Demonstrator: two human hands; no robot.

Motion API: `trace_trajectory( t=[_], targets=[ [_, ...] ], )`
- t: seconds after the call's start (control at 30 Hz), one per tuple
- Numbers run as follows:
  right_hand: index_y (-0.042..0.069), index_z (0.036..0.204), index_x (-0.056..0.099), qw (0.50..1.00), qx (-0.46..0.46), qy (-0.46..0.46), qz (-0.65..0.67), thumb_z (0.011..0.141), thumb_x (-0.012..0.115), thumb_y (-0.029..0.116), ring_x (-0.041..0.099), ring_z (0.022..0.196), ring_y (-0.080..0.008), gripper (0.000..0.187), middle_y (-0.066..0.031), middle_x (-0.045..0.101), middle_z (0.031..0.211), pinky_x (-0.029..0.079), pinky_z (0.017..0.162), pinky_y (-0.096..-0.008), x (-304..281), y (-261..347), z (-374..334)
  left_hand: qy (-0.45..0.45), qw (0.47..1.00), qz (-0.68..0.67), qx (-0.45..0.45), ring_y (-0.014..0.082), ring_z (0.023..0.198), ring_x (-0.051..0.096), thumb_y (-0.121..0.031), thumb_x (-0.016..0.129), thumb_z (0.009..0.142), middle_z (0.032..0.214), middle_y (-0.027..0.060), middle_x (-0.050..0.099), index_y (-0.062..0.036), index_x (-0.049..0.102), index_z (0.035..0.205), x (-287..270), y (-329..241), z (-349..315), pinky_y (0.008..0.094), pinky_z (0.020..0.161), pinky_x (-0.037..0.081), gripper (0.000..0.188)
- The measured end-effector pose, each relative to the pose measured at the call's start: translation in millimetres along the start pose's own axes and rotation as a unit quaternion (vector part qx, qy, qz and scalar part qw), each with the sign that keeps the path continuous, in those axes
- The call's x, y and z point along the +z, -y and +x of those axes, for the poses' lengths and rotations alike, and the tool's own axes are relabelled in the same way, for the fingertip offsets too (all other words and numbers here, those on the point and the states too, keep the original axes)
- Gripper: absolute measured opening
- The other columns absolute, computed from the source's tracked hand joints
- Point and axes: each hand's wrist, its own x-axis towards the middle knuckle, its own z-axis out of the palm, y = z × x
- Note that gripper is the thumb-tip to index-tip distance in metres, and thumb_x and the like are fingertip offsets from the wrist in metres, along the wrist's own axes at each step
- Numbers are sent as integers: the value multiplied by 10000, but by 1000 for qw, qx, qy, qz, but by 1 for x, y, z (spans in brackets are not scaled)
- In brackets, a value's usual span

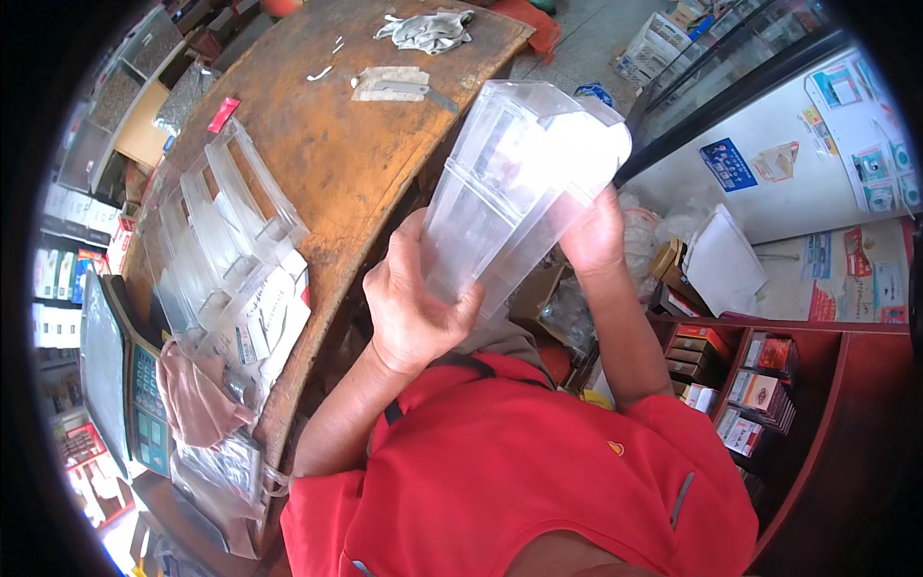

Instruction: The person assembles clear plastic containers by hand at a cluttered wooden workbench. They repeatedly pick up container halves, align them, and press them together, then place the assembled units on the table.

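In front of my red shirt I hold up a long clear plastic box (471,226), tilted, its far end toward the upper right. My left hand (413,303) is closed round its near end, thumb on the near side. At the far right side is my right hand (591,236), against a bright white, rounded thing (591,144) that glare washes out. That hand's fingers are hidden behind it, and I cannot make out its kind. On the wooden table to the left lies a clear plastic rack (226,216) with several long slots.
The worn wooden table (317,106) carries a crumpled grey cloth (423,31), glove-like flat pieces (392,84) and a pink packet (223,113). A scale (149,404) and a pinkish cloth (200,394) sit at the near left. Right, a dark red shelf (832,404) holds small boxes.
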Motion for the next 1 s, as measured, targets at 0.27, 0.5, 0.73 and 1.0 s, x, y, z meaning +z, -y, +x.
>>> trace_trajectory(
  t=[0.27,0.5,0.73,1.0],
  targets=[
    [-24,1415,416,991,101,81,-29,959,554,466,515,1268,-237,684,-137,568,1340,360,1095,-405,-9,-26,-15,-52,989,-85,-114,219,761,687,-130,725,773,814,152,670,34,531,1168,-10,7,14,338,717,540,470],
    [-19,1325,521,964,197,112,-137,914,638,403,546,1159,-160,600,-73,634,1179,382,1027,-333,30,-45,-29,-24,934,-223,-279,269,880,702,-262,623,883,1002,177,664,76,533,1185,-45,35,68,354,689,575,462],
    [-12,1080,619,963,270,9,-22,898,659,303,701,865,-242,366,-142,695,977,580,745,-365,69,-63,7,-34,979,77,-186,313,1065,621,-385,743,815,1087,215,621,58,589,1132,-78,85,99,415,859,529,566],
    [16,1049,659,944,326,-22,-42,871,684,332,697,862,-207,364,-136,693,971,581,718,-369,57,-84,23,251,909,303,135,308,1157,582,-156,806,701,1199,100,628,-43,620,1156,-91,41,32,465,1052,440,504]
  ],
)
